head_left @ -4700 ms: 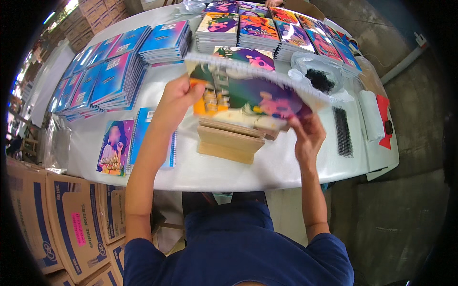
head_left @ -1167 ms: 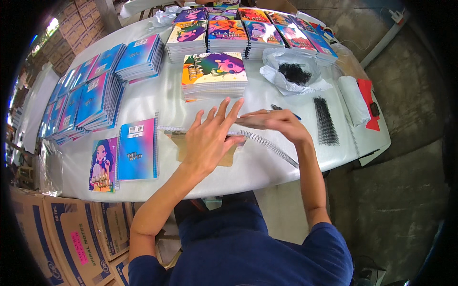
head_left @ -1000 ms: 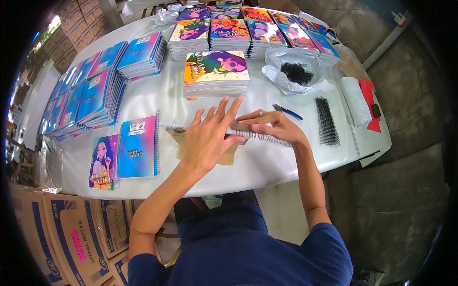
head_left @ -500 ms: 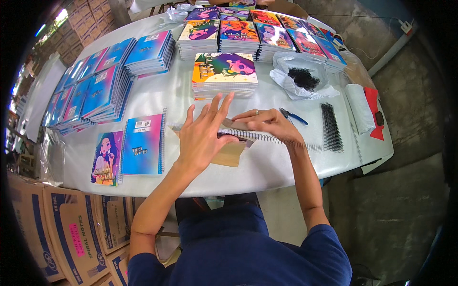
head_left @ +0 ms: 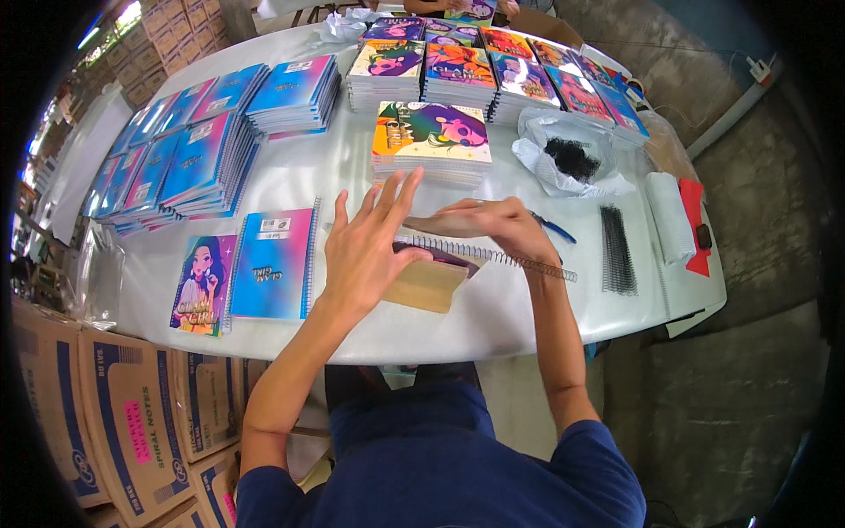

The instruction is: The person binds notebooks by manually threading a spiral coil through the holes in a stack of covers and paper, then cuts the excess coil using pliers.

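My left hand (head_left: pixel 363 255) has its fingers spread, the thumb resting by a dark-covered notebook (head_left: pixel 437 256) that it mostly hides. A tan block (head_left: pixel 427 286) lies beneath the notebook. Along the notebook's edge runs a black spiral coil (head_left: pixel 497 256), its free end sticking out to the right. Over the coil is my right hand (head_left: pixel 515 231), its fingers pointing left and smeared by motion, so their grip does not show. To the left lie a blue-pink notebook (head_left: pixel 275 264) and a smaller one with a cartoon cover (head_left: pixel 204 283). Blue-handled pliers (head_left: pixel 556 228) lie beyond my right hand.
Ahead stands a notebook stack (head_left: pixel 429 172), with more colourful stacks (head_left: pixel 459 75) behind and blue stacks (head_left: pixel 207 158) at left. A white bag (head_left: pixel 537 150) holds black coil scraps (head_left: pixel 572 160). Spare coils (head_left: pixel 619 251) lie right; cartons (head_left: pixel 132 422) stand lower left. Another person's hands (head_left: pixel 509 9) show far off.
The coil's free end has shifted left, so less of it sticks out past my right hand. My right fingers have moved over the coil. The view has turned slightly; another person's hands now show.
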`<action>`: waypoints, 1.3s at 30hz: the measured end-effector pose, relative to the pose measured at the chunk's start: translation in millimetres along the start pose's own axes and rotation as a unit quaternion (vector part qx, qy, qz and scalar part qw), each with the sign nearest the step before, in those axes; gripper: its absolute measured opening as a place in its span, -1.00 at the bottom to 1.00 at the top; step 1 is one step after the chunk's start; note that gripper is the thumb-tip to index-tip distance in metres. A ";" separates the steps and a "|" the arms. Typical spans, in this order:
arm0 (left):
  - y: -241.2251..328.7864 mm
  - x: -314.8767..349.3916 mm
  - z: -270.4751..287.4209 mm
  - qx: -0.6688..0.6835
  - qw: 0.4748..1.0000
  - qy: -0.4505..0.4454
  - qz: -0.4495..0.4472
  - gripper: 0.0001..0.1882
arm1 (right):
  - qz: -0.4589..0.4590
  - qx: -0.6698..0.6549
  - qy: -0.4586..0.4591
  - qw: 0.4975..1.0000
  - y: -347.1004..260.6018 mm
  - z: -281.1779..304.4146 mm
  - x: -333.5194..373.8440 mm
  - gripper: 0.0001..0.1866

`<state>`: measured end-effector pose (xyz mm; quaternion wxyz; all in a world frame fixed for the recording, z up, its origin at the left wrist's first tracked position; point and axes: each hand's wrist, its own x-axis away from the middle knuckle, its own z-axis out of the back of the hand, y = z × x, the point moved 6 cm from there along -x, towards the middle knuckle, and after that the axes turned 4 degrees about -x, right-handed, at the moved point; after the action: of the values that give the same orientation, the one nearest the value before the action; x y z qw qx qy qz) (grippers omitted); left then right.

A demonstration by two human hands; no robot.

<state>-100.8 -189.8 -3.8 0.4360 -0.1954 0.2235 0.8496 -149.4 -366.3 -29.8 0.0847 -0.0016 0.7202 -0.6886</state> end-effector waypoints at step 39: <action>-94.2 44.6 -39.5 0.549 0.790 0.082 0.261 0.20 | -0.018 0.005 -0.058 0.998 6.8 -31.1 -57.1 -0.62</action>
<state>-41.7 -133.4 -79.6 0.2110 0.0734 0.7299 0.6460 -96.2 -328.4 -28.6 0.1132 -0.0541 0.7104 -0.6925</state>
